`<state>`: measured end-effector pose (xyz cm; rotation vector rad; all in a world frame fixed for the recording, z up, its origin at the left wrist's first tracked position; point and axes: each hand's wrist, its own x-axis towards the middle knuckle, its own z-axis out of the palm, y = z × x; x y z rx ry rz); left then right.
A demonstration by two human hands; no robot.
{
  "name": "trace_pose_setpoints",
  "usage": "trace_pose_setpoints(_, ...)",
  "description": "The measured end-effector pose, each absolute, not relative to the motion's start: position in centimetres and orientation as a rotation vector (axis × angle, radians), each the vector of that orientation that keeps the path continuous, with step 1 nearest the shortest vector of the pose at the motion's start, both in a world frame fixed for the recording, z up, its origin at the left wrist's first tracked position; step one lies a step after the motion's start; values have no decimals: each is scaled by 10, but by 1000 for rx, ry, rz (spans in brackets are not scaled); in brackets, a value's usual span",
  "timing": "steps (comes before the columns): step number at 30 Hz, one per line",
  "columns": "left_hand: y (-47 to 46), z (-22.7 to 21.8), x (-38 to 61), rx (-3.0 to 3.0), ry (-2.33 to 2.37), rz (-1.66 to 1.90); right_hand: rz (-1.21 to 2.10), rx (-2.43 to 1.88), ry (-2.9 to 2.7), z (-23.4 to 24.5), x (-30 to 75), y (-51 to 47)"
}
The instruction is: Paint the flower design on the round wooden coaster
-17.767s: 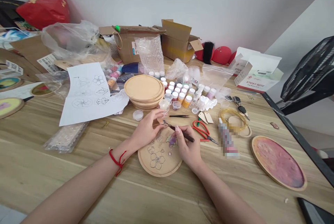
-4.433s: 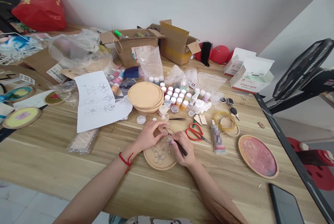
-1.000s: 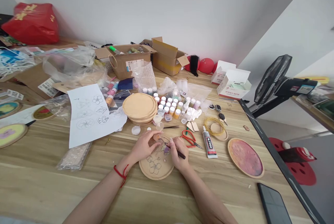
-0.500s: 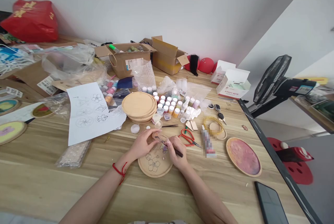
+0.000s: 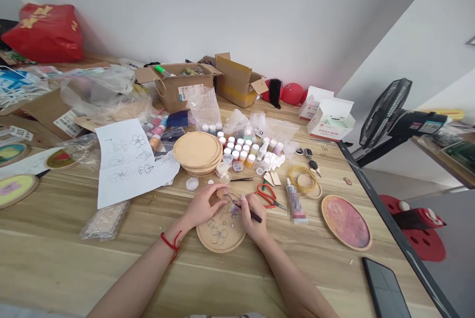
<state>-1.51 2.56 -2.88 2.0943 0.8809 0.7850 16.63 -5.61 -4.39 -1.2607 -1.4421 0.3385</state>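
A round wooden disc (image 5: 218, 236) with outlined flowers lies on the table in front of me. My left hand (image 5: 202, 205) rests on its far left edge, fingers curled, holding the disc in place. My right hand (image 5: 253, 215) is closed on a thin dark tool (image 5: 248, 212), whose tip touches a purple-filled flower near the top of the disc. A red string circles my left wrist.
Behind the disc stand several small paint jars (image 5: 243, 147), a stack of blank wooden discs (image 5: 197, 151) and a sheet of flower drawings (image 5: 129, 162). Red scissors (image 5: 267, 196), a glue tube (image 5: 296, 204), gold wire (image 5: 303, 178), a pink disc (image 5: 346, 222) and a phone (image 5: 386, 289) lie to the right.
Over the last second both hands stay on the disc and the tool tip shifts only slightly. The view has drifted a little.
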Motion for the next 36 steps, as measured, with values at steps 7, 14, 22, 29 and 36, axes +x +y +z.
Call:
trace_pose_setpoints(7, 26, -29, -15, 2115, 888, 796, 371, -1231, -1476, -41, 166, -57)
trace_pose_setpoints(14, 27, -30, -15, 2110, 881, 782, 374, -1234, -1473, -41, 166, -56)
trace_pose_setpoints(22, 26, -28, -15, 2098, 881, 759, 356, -1243, -1449, -41, 166, -56)
trace_pose_setpoints(29, 26, -29, -16, 2101, 884, 773, 377, -1216, -1475, -40, 166, -55)
trace_pose_setpoints(36, 26, -30, -16, 2085, 868, 764, 391, -1223, -1463, -40, 166, -56)
